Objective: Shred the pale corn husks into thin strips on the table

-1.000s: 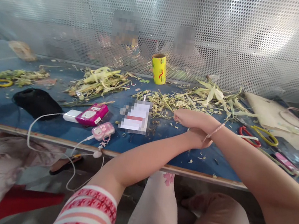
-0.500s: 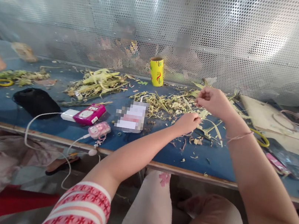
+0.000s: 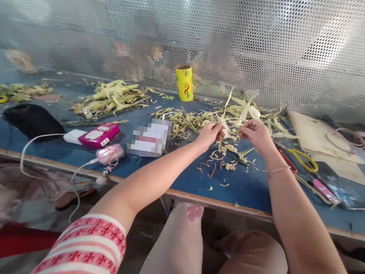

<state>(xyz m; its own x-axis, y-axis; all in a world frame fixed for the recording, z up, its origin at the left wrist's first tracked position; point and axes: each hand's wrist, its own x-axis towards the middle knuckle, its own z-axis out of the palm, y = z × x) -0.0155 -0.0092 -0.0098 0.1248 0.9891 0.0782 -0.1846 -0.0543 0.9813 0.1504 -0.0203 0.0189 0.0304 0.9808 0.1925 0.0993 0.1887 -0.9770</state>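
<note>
1. Left hand (image 3: 210,134): nearer the viewer than the yellow tube (image 3: 184,83) and right of it. Fingers closed on a pale strip (image 3: 227,105), which sticks up above them.
2. Right hand (image 3: 255,133): farther right of the tube. Fingers curled, thumb and fingertips close together; cannot tell if anything is pinched.
3. Step, as judged: fingertip handling of the strip between the hands. A further move on it would seem to call for a light pinch, steady on both sides.
4. Shredded bits (image 3: 185,121) nearer than the tube; leafy heap (image 3: 270,119) to its right, another heap (image 3: 114,99) to its left.
5. Yellow-handled tool (image 3: 316,167) well right of the tube, on the bench (image 3: 196,180).
</note>
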